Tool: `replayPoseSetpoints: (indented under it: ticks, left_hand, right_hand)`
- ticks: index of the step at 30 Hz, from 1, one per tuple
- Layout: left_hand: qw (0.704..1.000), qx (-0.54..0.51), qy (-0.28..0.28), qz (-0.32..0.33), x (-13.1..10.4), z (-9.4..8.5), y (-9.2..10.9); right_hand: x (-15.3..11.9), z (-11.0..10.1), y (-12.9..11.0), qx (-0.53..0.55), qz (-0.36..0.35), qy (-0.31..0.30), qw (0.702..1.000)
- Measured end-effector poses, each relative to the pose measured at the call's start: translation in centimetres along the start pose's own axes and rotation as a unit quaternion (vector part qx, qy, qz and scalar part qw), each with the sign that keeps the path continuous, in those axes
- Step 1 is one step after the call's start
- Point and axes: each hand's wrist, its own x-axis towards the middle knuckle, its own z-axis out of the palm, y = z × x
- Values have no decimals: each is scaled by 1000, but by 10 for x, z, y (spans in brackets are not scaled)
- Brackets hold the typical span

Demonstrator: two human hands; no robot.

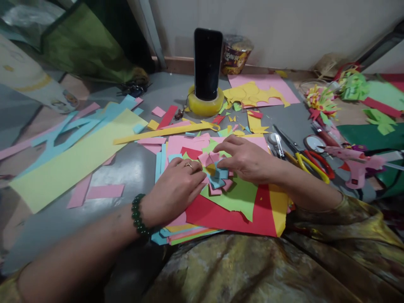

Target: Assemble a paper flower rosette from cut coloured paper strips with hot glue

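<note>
A small heap of cut paper pieces (217, 180) in pink, blue and yellow lies on a stack of coloured paper sheets. My left hand (176, 185), with a ring and a green bead bracelet, rests at the heap's left side, its fingers slightly bent over the paper. From the right, my right hand (243, 159) reaches in with fingers apart and curved, the tips touching the pieces. Beneath them are a green sheet (240, 195) and a red sheet (230, 219). The undersides of both hands' fingers are partly hidden.
A phone (207, 63) stands in a yellow tape roll (205, 103), with a snack cup (236, 54) behind. Scissors (303, 158) and a pink glue gun (352, 162) lie at right, near paper flowers (322, 103). Paper strips (78, 160) spread across the left.
</note>
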Motion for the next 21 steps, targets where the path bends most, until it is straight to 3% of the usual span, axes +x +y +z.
replayPoseSetpoints:
  ticks: [6, 12, 21]
  left_hand:
    - [1000, -1, 3, -5, 0, 0, 0]
    - [1000, -4, -3, 1, -1, 0, 0]
    - [1000, -4, -3, 1, 0, -1, 0]
  right_hand:
    - [4, 7, 1, 3, -12, -2, 1000]
    - [-5, -8, 2, 46, 27, 41, 998]
    - [-6, -5, 7, 93, 7, 20, 995]
